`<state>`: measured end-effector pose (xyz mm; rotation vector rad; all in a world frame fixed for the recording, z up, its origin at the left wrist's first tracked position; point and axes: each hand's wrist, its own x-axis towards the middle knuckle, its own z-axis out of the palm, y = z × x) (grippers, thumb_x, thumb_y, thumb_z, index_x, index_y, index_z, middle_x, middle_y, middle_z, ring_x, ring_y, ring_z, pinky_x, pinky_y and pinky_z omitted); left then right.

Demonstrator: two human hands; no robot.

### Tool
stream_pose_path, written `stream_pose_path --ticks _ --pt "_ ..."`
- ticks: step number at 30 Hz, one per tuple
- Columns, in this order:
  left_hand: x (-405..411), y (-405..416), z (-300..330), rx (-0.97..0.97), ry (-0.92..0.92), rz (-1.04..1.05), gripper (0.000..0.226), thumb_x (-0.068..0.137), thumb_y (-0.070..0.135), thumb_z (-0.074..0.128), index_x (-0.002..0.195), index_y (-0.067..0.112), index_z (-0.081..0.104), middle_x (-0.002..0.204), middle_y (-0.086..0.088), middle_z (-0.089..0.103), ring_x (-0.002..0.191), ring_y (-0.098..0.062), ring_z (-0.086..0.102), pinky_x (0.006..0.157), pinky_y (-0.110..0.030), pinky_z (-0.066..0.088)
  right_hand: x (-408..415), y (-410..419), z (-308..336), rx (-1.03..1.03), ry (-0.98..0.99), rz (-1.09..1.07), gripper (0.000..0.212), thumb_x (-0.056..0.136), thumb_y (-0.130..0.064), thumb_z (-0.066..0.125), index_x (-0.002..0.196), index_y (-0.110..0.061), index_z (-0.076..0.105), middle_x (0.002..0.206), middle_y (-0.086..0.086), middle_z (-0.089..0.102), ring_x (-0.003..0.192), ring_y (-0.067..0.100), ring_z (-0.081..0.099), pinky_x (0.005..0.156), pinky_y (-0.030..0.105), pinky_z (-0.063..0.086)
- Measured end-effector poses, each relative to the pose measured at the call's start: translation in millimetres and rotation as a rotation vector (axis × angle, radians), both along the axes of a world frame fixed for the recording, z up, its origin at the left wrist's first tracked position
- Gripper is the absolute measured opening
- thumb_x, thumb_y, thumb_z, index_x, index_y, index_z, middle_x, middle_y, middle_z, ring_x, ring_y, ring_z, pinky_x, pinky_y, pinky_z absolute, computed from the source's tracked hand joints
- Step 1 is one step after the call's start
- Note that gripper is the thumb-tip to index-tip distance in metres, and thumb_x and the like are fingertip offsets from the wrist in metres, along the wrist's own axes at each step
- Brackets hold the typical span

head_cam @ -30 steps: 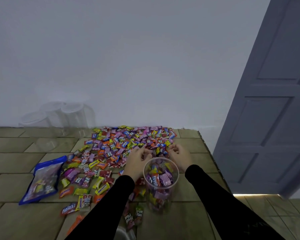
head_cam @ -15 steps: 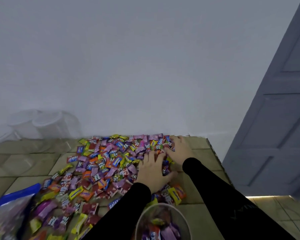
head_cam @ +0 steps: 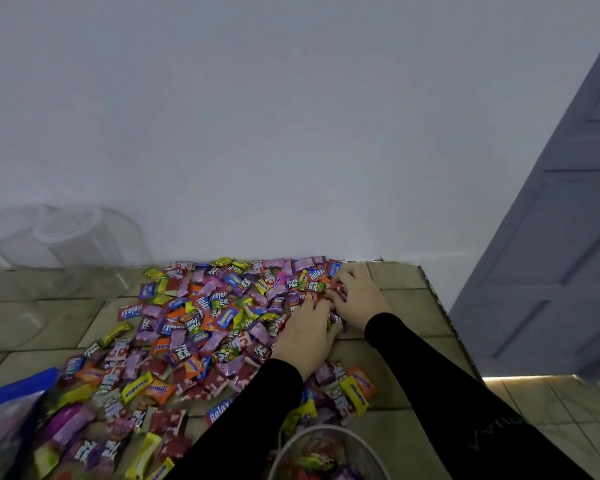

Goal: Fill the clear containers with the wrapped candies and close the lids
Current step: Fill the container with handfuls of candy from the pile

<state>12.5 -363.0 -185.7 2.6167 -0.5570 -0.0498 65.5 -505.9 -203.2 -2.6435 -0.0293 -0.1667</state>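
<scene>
These wrapped candies (head_cam: pixel 201 327) are light, small and slick in their crinkly film. One alone would skate out of a pinch, so I judge the way to take them is by the heap, scooped between two cupped palms and squeezed from both sides. They will not break, but a loose handful will shed pieces on the way.

The pile is spread across the tiled floor in front of me, reaching back to the wall. My left hand (head_cam: pixel 307 336) and right hand (head_cam: pixel 355 299) are together at its right edge, nearly touching. The fingers of both curl down and inward into the candies — a small clump sits bunched between them, partly hidden under my knuckles. Whether the clump is properly gripped or only gathered I cannot tell for sure.

The clear container (head_cam: pixel 329 452) I am filling stands close to me at the bottom edge of the view, open-topped, some candies already inside. More clear containers (head_cam: pixel 70 237) wait against the wall, well away to the left — none near my fingers.
</scene>
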Motion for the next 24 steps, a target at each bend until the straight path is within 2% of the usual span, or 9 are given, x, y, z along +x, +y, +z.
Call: stream_pose_path --ticks 6,10,13,17,19,22,24 --pt "-4.0 -2.4 -4.3 -0.089 -0.032 0.055 0.03 0.101 0.014 0.044 0.131 0.018 0.045 0.124 -0.005 0.045 0.112 -0.023 0.041 0.09 -0.031 0.038 -7.6 2.7 6.0 -0.015 0.079 -0.035 0.026 0.099 -0.034 0.044 0.114 -0.013 0.05 0.114 0.01 0.057 0.099 0.028 0.056 0.077 0.035 0.044" --pt "-3.8 2.1 -2.2 -0.182 -0.07 0.128 0.038 0.097 0.0 0.044 0.129 0.02 0.046 0.122 -0.003 0.045 0.111 -0.019 0.042 0.086 -0.027 0.039 -14.2 5.2 13.8 0.135 0.058 -0.019 0.019 0.1 -0.027 0.044 0.111 -0.013 0.049 0.109 0.01 0.061 0.088 0.025 0.057 0.074 0.037 0.046" --pt "-5.5 5.3 4.8 -0.24 -0.051 0.157 0.038 0.096 -0.003 0.043 0.126 0.019 0.047 0.119 -0.002 0.044 0.108 -0.019 0.041 0.082 -0.026 0.036 -21.9 8.3 23.3 0.192 0.063 0.004 0.02 0.101 -0.027 0.043 0.114 -0.014 0.05 0.11 0.008 0.061 0.091 0.024 0.058 0.077 0.036 0.046" --pt "-9.1 11.5 11.7 -0.315 -0.062 0.199 0.041 0.094 -0.004 0.044 0.125 0.022 0.048 0.117 0.001 0.043 0.111 -0.018 0.041 0.087 -0.03 0.039 -35.1 15.9 38.2 0.236 0.037 0.019 0.026 0.102 -0.03 0.04 0.12 -0.013 0.049 0.106 0.002 0.056 0.086 0.016 0.052 0.071 0.029 0.038" --pt "-10.5 14.2 15.4 -0.358 -0.064 0.214 0.039 0.094 -0.004 0.044 0.123 0.023 0.049 0.116 0.002 0.043 0.107 -0.018 0.044 0.084 -0.03 0.04 -39.6 17.7 44.2 0.295 -0.008 0.017 0.026 0.102 -0.028 0.041 0.119 -0.011 0.05 0.108 0.004 0.058 0.086 0.014 0.052 0.07 0.025 0.037" --pt "-15.9 19.3 25.1 -0.396 -0.079 0.225 0.036 0.095 -0.002 0.045 0.12 0.024 0.05 0.114 0.003 0.042 0.102 -0.015 0.045 0.078 -0.023 0.035 -50.0 18.6 54.8 0.382 -0.047 -0.002 0.024 0.102 -0.026 0.042 0.118 -0.01 0.05 0.101 0.003 0.06 0.072 0.004 0.053 0.058 0.018 0.035" --pt "-18.9 23.1 29.8 -0.394 -0.076 0.235 0.032 0.097 0.002 0.044 0.12 0.024 0.049 0.114 0.004 0.042 0.101 -0.014 0.045 0.077 -0.022 0.034 -56.7 19.5 61.1 0.414 -0.067 -0.012 0.025 0.101 -0.027 0.043 0.118 -0.01 0.05 0.099 -0.001 0.059 0.072 0.003 0.052 0.057 0.017 0.035"
